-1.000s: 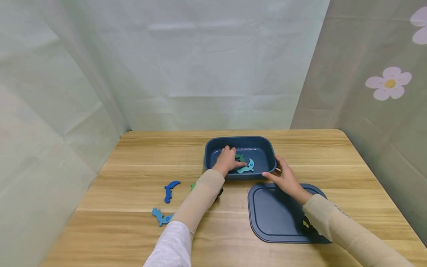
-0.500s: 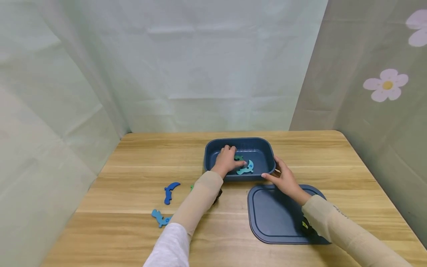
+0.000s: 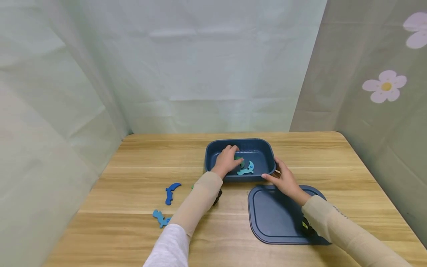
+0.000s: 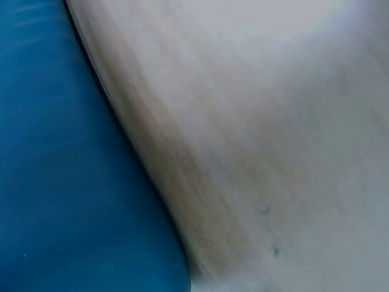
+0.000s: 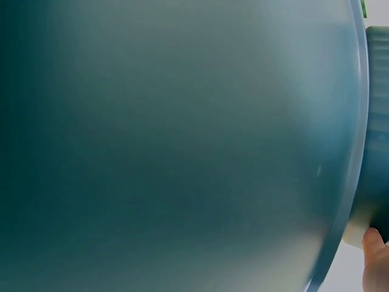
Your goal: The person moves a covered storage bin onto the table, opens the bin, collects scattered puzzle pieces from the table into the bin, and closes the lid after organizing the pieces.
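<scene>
A dark blue rectangular box (image 3: 240,178) stands open on the table. My left hand (image 3: 226,160) reaches inside it, thumb and fingers curled about a flat green cut-out piece (image 3: 241,164) that they partly cover. Close by on the box floor lies a flat light-blue cut-out piece (image 3: 246,170). My right hand (image 3: 283,179) grips the box's front right corner, its thumb at the front rim and fingers along the side. In the left wrist view the box wall (image 4: 73,158) fills the left. The right wrist view shows the box (image 5: 378,115) and a fingertip at the right edge.
The dark blue lid (image 3: 277,218) lies under my right forearm and fills most of the right wrist view. Left of my left forearm are a dark blue piece (image 3: 170,194) and a partly covered sky-blue piece (image 3: 161,218). Fabric walls stand behind and beside the table.
Inside the box the green piece has turned and shifted slightly towards me, and my left thumb has drawn in a little. My right hand stays at the box corner.
</scene>
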`<state>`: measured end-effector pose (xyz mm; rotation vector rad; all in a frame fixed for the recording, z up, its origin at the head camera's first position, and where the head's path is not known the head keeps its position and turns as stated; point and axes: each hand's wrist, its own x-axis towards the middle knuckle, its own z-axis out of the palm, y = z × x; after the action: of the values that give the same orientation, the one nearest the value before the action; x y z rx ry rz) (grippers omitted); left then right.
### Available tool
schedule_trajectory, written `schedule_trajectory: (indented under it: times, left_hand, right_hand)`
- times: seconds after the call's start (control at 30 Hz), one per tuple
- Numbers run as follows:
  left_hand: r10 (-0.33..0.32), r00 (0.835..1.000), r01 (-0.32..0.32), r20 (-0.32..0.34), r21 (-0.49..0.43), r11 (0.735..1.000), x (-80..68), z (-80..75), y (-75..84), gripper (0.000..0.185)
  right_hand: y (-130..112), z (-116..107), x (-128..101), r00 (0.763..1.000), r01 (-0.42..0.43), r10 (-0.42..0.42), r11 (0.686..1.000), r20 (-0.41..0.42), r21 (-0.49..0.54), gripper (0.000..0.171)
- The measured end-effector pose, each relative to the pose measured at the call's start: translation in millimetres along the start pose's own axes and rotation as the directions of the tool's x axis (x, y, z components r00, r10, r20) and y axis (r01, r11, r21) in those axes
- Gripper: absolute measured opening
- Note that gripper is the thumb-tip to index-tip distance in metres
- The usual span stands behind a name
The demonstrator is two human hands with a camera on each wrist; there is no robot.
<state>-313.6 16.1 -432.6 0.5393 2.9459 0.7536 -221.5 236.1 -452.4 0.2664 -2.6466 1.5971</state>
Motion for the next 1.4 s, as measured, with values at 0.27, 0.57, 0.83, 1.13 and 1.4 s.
schedule_trajectory:
  times: [0.27,0.57,0.83,1.13,1.4]
  left_hand:
    - [0.034,0.999,-0.035,-0.037,-0.010,0.999,-0.7,-2.4,-5.7,0.035]
    - [0.075,0.995,-0.076,-0.065,-0.013,0.997,-6.9,-11.8,-10.4,0.030]
    - [0.092,0.993,-0.092,-0.073,-0.004,0.996,-10.5,-19.2,-8.2,0.031]
    - [0.116,0.990,-0.121,-0.084,-0.055,0.991,-17.9,-28.8,-6.1,0.030]
    - [0.114,0.992,-0.117,-0.049,-0.075,0.990,-26.1,-39.4,-4.9,0.031]
  right_hand:
    - [0.5,2.1,2.9,1.000,0.003,-0.003,1.000,-0.002,-0.004,0.086]
    - [0.6,2.0,3.7,1.000,0.009,-0.009,1.000,-0.004,0.009,0.085]
    - [-0.1,2.6,4.6,1.000,0.012,-0.012,1.000,-0.002,0.005,0.085]
    - [-3.0,2.8,5.2,1.000,0.011,-0.011,1.000,0.004,0.020,0.086]
    - [-6.8,2.6,5.0,1.000,0.008,-0.008,1.000,0.004,-0.008,0.086]
